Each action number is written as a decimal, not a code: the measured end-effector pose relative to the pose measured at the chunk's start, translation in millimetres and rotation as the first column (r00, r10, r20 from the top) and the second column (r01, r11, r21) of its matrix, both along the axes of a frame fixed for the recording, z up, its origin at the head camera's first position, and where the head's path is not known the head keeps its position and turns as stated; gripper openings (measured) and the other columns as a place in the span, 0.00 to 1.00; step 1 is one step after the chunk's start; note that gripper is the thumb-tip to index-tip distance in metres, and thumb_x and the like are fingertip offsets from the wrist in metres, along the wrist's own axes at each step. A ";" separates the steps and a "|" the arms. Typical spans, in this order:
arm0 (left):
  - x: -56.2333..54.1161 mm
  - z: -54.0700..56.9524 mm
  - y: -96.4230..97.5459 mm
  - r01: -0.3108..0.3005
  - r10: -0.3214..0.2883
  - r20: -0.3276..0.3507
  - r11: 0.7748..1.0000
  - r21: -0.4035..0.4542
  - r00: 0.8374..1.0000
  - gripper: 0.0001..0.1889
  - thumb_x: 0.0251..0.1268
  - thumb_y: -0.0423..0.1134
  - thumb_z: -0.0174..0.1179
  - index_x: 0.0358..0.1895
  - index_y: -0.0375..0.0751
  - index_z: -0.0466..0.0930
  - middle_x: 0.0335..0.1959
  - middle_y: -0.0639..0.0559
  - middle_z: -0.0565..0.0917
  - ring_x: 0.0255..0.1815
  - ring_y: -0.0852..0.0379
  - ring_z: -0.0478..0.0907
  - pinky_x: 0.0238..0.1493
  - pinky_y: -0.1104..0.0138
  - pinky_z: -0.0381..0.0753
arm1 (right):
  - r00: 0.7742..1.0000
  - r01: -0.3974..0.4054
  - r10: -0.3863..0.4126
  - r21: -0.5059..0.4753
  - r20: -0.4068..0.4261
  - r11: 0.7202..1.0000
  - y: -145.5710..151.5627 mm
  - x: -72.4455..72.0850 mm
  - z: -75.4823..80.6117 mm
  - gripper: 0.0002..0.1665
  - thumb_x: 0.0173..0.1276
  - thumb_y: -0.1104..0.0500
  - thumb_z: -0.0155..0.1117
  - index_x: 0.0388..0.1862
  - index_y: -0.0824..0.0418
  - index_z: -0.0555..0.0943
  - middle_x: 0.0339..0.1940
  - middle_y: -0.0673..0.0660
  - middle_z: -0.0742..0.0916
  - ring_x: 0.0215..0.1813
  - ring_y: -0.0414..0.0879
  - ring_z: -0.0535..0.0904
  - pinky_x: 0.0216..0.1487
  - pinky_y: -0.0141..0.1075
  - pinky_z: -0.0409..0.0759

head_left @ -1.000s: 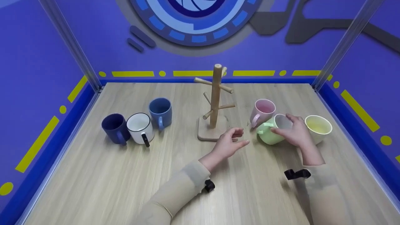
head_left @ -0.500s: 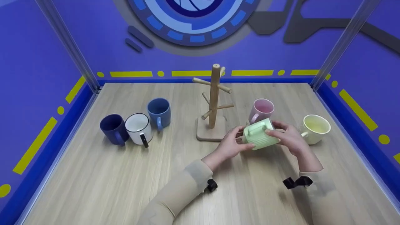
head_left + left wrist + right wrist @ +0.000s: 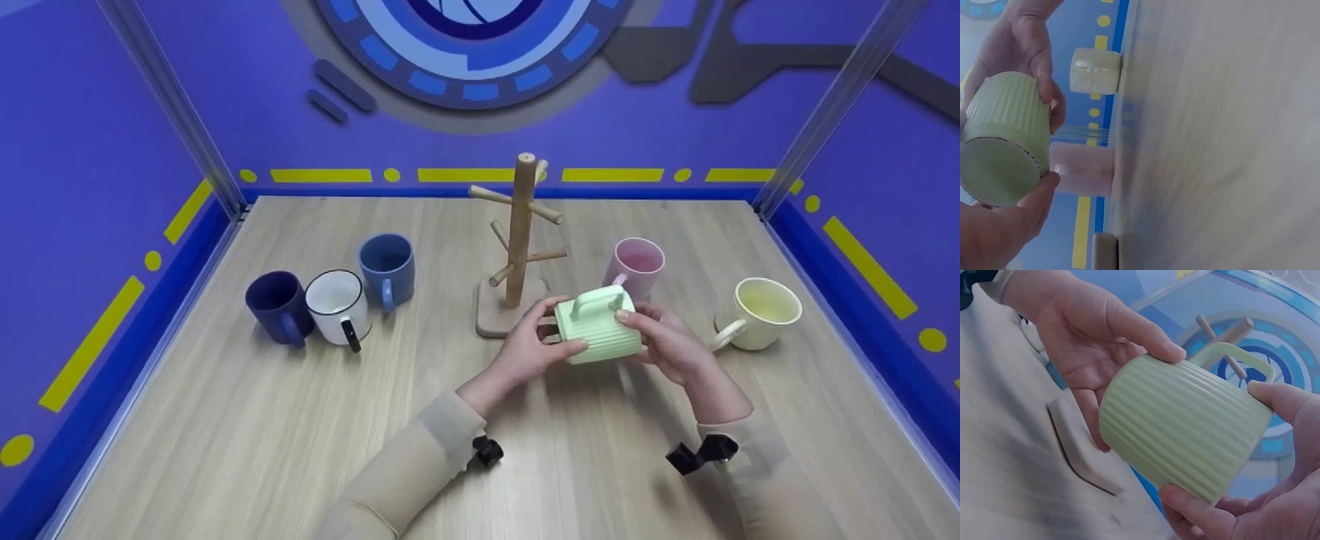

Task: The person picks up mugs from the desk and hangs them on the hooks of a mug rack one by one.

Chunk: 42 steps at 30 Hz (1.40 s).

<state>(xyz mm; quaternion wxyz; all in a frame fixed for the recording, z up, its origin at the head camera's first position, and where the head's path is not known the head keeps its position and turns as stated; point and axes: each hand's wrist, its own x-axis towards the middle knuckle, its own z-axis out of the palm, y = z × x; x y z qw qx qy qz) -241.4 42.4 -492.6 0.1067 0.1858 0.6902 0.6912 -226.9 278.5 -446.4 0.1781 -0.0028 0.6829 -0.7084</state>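
Note:
A light green ribbed mug [image 3: 600,334] lies on its side in the air above the table, handle uppermost. My left hand [image 3: 519,351] grips its base end, thumb on the near side and fingers behind. At the other end my right hand [image 3: 675,349] holds it, thumb by the handle. The right wrist view shows both hands around the mug [image 3: 1185,424]. In the left wrist view its round base [image 3: 999,171] faces the camera. Just behind it a pink mug [image 3: 637,262] stands upright, partly hidden.
A wooden mug tree [image 3: 519,232] with bare pegs stands behind my left hand. To the right is a pale yellow mug [image 3: 761,315]. At left stand a navy mug [image 3: 277,307], a white mug [image 3: 336,307] with black handle and a blue mug [image 3: 386,270].
The green mug has moved left, away from the yellow mug, and turned handle up. My left hand, earlier holding nothing, has taken hold of its base end; the right hand keeps its grip.

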 end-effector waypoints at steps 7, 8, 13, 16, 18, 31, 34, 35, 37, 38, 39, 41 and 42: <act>-1.6 10.1 -32.6 0.002 -0.001 0.027 0.998 -0.063 1.000 0.37 0.59 0.36 0.74 0.72 0.43 0.70 0.63 0.43 0.76 0.59 0.46 0.81 0.56 0.62 0.86 | 0.996 -0.077 0.079 0.064 -0.031 0.995 -21.6 -2.9 0.5 0.38 0.77 0.55 0.58 0.78 0.60 0.54 0.62 0.55 0.71 0.51 0.42 0.83 0.49 0.41 0.88; -2.4 10.8 -37.1 0.005 -0.003 0.036 0.998 -0.069 0.999 0.36 0.59 0.37 0.74 0.72 0.44 0.70 0.63 0.43 0.76 0.60 0.44 0.81 0.56 0.61 0.86 | 0.995 -0.095 0.098 0.073 -0.033 0.993 -23.8 -3.9 0.3 0.38 0.77 0.55 0.59 0.78 0.61 0.54 0.62 0.56 0.72 0.50 0.42 0.83 0.49 0.41 0.88; -7.0 9.6 -57.6 0.011 -0.003 0.090 0.996 -0.092 0.996 0.36 0.60 0.37 0.73 0.72 0.44 0.70 0.63 0.41 0.76 0.63 0.37 0.80 0.55 0.60 0.86 | 0.982 -0.182 0.186 0.097 -0.033 0.978 -35.0 -11.1 -2.9 0.45 0.72 0.59 0.67 0.77 0.68 0.53 0.58 0.58 0.77 0.48 0.43 0.84 0.47 0.39 0.88; -10.3 8.6 -68.5 0.005 0.006 0.128 0.996 -0.084 0.992 0.36 0.60 0.36 0.73 0.73 0.41 0.69 0.64 0.40 0.75 0.61 0.39 0.80 0.54 0.61 0.87 | 0.982 -0.183 0.187 0.113 -0.020 0.977 -45.8 -16.6 -6.1 0.49 0.69 0.59 0.69 0.79 0.69 0.52 0.59 0.60 0.78 0.48 0.42 0.83 0.47 0.37 0.87; -13.2 8.6 -76.1 0.002 0.008 0.162 0.998 -0.062 0.987 0.36 0.60 0.34 0.72 0.73 0.40 0.69 0.64 0.39 0.75 0.58 0.43 0.81 0.53 0.60 0.88 | 0.984 -0.174 0.177 0.130 -0.014 0.976 -54.7 -20.4 -8.0 0.50 0.68 0.57 0.70 0.80 0.69 0.52 0.60 0.63 0.77 0.49 0.43 0.83 0.47 0.37 0.87; -35.5 -6.7 -111.5 -0.026 0.002 0.314 0.997 0.073 0.949 0.33 0.65 0.30 0.65 0.73 0.36 0.66 0.61 0.40 0.73 0.51 0.53 0.79 0.55 0.56 0.87 | 0.988 -0.146 0.152 0.182 -0.019 0.972 -98.0 -43.1 -16.9 0.45 0.72 0.53 0.65 0.79 0.68 0.57 0.55 0.62 0.78 0.40 0.40 0.83 0.42 0.33 0.87; -37.1 -10.5 -109.6 -0.050 0.007 0.349 0.992 0.113 0.937 0.33 0.67 0.30 0.63 0.75 0.34 0.64 0.61 0.40 0.74 0.49 0.53 0.81 0.53 0.58 0.88 | 0.990 -0.138 0.141 0.194 -0.003 0.971 -100.0 -46.9 -18.5 0.44 0.73 0.52 0.63 0.79 0.68 0.57 0.49 0.57 0.80 0.36 0.38 0.82 0.39 0.32 0.86; -37.5 -11.4 -108.6 -0.060 0.010 0.361 0.990 0.127 0.933 0.33 0.68 0.30 0.62 0.75 0.33 0.63 0.62 0.39 0.74 0.49 0.53 0.82 0.53 0.59 0.88 | 0.990 -0.138 0.140 0.198 0.003 0.970 -100.5 -48.1 -19.3 0.44 0.73 0.51 0.63 0.79 0.67 0.58 0.46 0.55 0.82 0.34 0.37 0.82 0.39 0.32 0.86; -38.0 -12.6 -106.8 -0.082 0.018 0.386 0.985 0.149 0.922 0.33 0.70 0.30 0.61 0.76 0.31 0.61 0.62 0.38 0.74 0.48 0.53 0.83 0.52 0.59 0.89 | 0.990 -0.139 0.140 0.205 0.011 0.969 -101.4 -50.3 -21.3 0.43 0.74 0.50 0.62 0.79 0.68 0.58 0.39 0.51 0.84 0.32 0.36 0.82 0.38 0.31 0.85; -38.2 -12.7 -106.1 -0.091 0.022 0.398 0.983 0.157 0.917 0.33 0.71 0.30 0.61 0.76 0.31 0.61 0.63 0.38 0.74 0.48 0.53 0.83 0.52 0.59 0.89 | 0.990 -0.140 0.140 0.207 0.014 0.968 -101.8 -51.3 -22.2 0.43 0.74 0.49 0.61 0.78 0.68 0.58 0.37 0.50 0.84 0.32 0.37 0.82 0.37 0.32 0.85; -38.4 -12.4 -105.4 -0.099 0.023 0.410 0.981 0.164 0.912 0.33 0.71 0.30 0.61 0.77 0.31 0.60 0.63 0.38 0.74 0.48 0.53 0.83 0.52 0.59 0.89 | 0.990 -0.140 0.140 0.209 0.016 0.968 -102.2 -52.2 -23.2 0.43 0.75 0.48 0.61 0.78 0.68 0.58 0.35 0.49 0.85 0.31 0.37 0.82 0.37 0.32 0.85; -37.9 -10.4 -104.5 -0.104 0.026 0.422 0.981 0.163 0.906 0.33 0.73 0.32 0.60 0.77 0.30 0.59 0.63 0.37 0.74 0.49 0.52 0.84 0.54 0.57 0.89 | 0.991 -0.135 0.135 0.218 0.017 0.967 -102.6 -53.4 -24.5 0.42 0.76 0.47 0.60 0.78 0.69 0.59 0.34 0.50 0.85 0.30 0.38 0.83 0.37 0.33 0.86; -37.7 -9.0 -104.1 -0.106 0.029 0.426 0.982 0.158 0.904 0.33 0.74 0.33 0.59 0.77 0.30 0.59 0.63 0.36 0.75 0.49 0.51 0.84 0.55 0.56 0.88 | 0.992 -0.128 0.128 0.221 0.017 0.967 -102.8 -53.9 -25.2 0.42 0.76 0.46 0.59 0.77 0.69 0.59 0.34 0.50 0.85 0.30 0.38 0.83 0.37 0.34 0.86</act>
